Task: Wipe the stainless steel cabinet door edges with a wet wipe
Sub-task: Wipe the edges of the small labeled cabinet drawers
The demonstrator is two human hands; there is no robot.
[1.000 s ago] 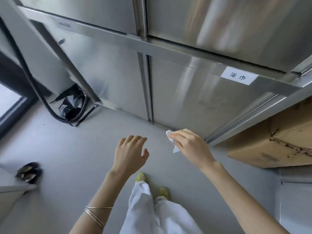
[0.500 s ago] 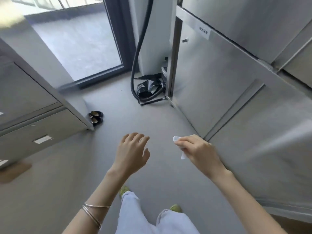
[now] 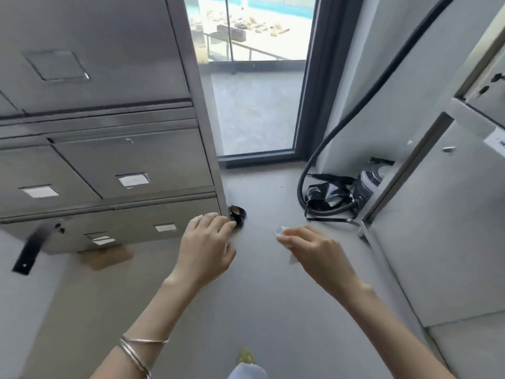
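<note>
My right hand [image 3: 314, 251] pinches a small white wet wipe [image 3: 281, 231] in mid-air over the grey floor, away from any cabinet. My left hand [image 3: 206, 243] hovers with loosely bent fingers and holds nothing, its fingertips close to the lower corner of a stainless steel cabinet [image 3: 114, 157] on the left. That cabinet has several drawer fronts with white labels. A second stainless steel cabinet [image 3: 442, 228] stands on the right, with its vertical door edge [image 3: 404, 170] facing me.
A glass door [image 3: 254, 105] with a dark frame lies ahead. A black hose [image 3: 352, 105] and a black bag [image 3: 328, 195] sit by the right cabinet. Dark shoes [image 3: 237, 213] lie at the left cabinet's corner. A cardboard piece [image 3: 106, 255] lies under it.
My view has swung left, from the right cabinet's doors toward the glass door and the left cabinet. Both hands stay in front of me, the wipe still pinched in the right one.
</note>
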